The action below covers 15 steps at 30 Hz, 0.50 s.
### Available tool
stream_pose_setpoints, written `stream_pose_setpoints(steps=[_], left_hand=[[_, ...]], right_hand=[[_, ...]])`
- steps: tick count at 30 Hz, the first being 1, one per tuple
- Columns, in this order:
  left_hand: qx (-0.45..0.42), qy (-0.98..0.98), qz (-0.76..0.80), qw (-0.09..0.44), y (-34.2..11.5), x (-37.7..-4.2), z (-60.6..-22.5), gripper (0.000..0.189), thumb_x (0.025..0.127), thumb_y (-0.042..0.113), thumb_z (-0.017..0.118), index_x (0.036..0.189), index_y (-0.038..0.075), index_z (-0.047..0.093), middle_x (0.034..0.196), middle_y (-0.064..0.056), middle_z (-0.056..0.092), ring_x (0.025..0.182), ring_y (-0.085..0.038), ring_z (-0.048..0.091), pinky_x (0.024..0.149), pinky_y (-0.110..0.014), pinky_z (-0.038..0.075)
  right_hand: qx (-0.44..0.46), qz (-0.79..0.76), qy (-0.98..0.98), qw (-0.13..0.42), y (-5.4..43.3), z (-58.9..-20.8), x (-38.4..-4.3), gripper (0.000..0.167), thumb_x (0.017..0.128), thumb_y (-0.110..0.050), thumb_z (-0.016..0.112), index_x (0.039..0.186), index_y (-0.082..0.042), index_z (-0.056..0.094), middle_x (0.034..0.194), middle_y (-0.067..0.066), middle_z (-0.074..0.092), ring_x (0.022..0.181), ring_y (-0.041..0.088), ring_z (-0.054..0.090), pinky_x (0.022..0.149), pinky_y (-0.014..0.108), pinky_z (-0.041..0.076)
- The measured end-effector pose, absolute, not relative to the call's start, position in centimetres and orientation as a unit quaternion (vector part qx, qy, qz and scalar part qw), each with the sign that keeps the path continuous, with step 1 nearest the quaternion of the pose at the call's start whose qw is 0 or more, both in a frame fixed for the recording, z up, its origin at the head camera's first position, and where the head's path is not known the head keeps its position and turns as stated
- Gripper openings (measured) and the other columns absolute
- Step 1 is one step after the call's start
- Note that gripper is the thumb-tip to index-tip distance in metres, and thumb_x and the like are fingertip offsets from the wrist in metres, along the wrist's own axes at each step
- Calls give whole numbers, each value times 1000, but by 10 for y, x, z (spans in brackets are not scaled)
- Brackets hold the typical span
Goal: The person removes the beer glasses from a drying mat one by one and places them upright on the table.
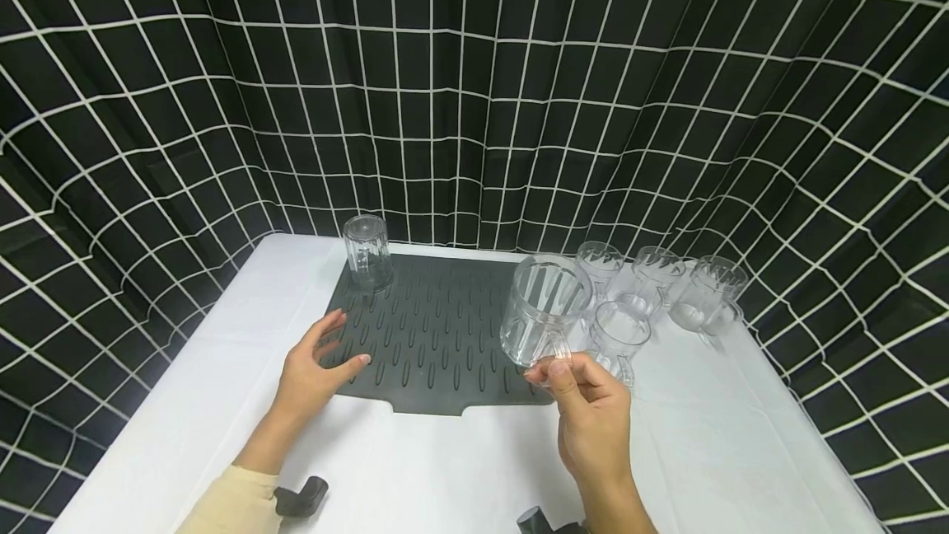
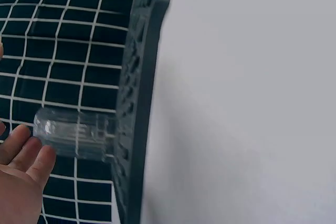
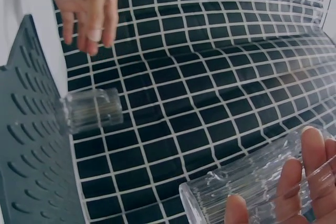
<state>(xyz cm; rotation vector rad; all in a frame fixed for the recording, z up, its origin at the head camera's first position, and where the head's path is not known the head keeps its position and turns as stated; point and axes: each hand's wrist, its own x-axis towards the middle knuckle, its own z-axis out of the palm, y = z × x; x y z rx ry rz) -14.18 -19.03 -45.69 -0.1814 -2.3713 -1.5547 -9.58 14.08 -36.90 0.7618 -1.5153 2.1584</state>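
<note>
My right hand grips a clear ribbed mug by its handle, opening upward, in front of the mat's right side. In the right wrist view, this mug lies across the lower right, beside the fingers. My left hand hovers near the mat's left edge, thumb and fingers apart, with nothing in it. A second clear ribbed vessel stands on the far left corner of the dark grey mat, its closed end apparently up. In the left wrist view, the left fingertips overlap that vessel.
Several clear mugs stand grouped at the right, including a near one just behind the right hand and one at the far right. A white cloth covers the table. Black curtain with a white grid encloses the back and sides.
</note>
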Motion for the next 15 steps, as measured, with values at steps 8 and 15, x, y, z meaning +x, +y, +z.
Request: stream_pose_setpoints(steps=[8,15], left_hand=[[-26,-831,-539,138,-203,-141,-469,81,82,21,80,146,2,35,144,-20,41,127,-47,41,100,-53,41],[8,-841,-526,126,-211,-141,-479,83,82,25,79,146,0,33,146,-20,39,133,-40,37,106,-42,36]], right_hand=[[322,794,-474,203,153,-364,-95,23,93,24,37,86,17,58,87,19,69,84,25,67,82,32,55],[318,797,-468,212,167,-358,-92,21,93,24,37,86,21,56,85,22,68,85,27,68,85,35,54]])
